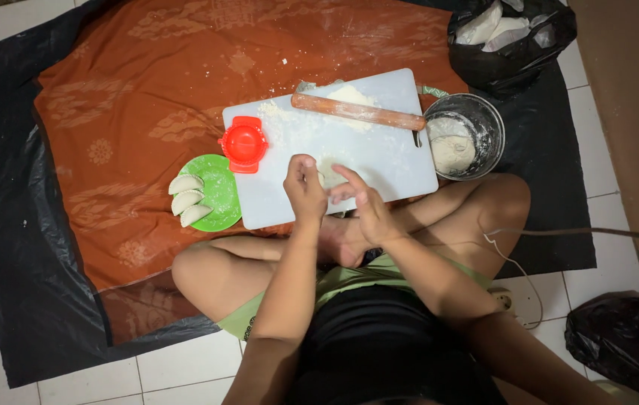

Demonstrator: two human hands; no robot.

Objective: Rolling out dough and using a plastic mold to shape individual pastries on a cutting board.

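Currently: person sits cross-legged on the floor, both hands over the near edge of a white cutting board (379,161). Left hand (304,191) and right hand (364,206) are together pinching a small piece of pale dough (328,174), fingers curled around it; the dough is mostly hidden, so its exact shape can't be told.

Just left of the board: green plate (223,196) with three folded dumplings (187,201) stacked along its left rim. Red round dumpling press (243,144) sits closed, overlapping the board's left edge and touching the plate's top.

Farther up the board: wooden rolling pin (358,112) lying across a floury patch. Right of the board, touching it: metal bowl (466,136) with dough or flour inside.

Everything sits on an orange patterned cloth (147,97) over black plastic sheet (4,225). Far right corner: black bag (510,37) holding white packets.
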